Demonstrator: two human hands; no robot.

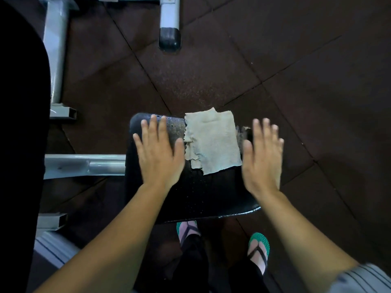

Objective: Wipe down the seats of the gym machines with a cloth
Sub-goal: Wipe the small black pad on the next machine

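cloth (213, 142): frayed beige rag lying flat at far right corner of the wet black seat pad (203, 195), long axis running near-to-far | left hand (159, 153): open, flat, thumb just beside cloth's torn left edge | right hand (262, 155): open, holding nothing, at cloth's right edge | both about equally near

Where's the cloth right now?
In the head view, the cloth lies flat on the far part of the black seat, between the open left hand and right hand.
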